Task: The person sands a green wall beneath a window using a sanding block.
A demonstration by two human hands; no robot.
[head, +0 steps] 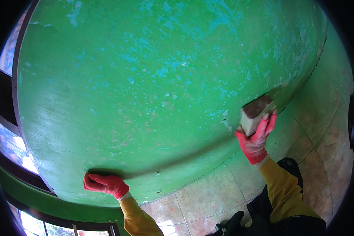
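Before me stands a painted wall (106, 88), green with patches of blue showing through. My right hand (255, 143), in a red work glove, grips a sanding block (255, 113) near the wall's lower edge. The block is pale on its side and brown on its top face; one long side lies against or very close to the wall. Lower left, my left hand (104, 184), also in a red glove, rests at the wall with its fingers curled together. No object shows in it, though the side facing the wall is hidden.
A tiled floor (206, 191) meets the wall along a dark, cracked joint. My dark-clad legs (259, 206) are at the bottom right. Dark-framed windows (8, 138) line the left side, with another window (59, 228) at the bottom left. A black object (353, 121) stands at the right rim.
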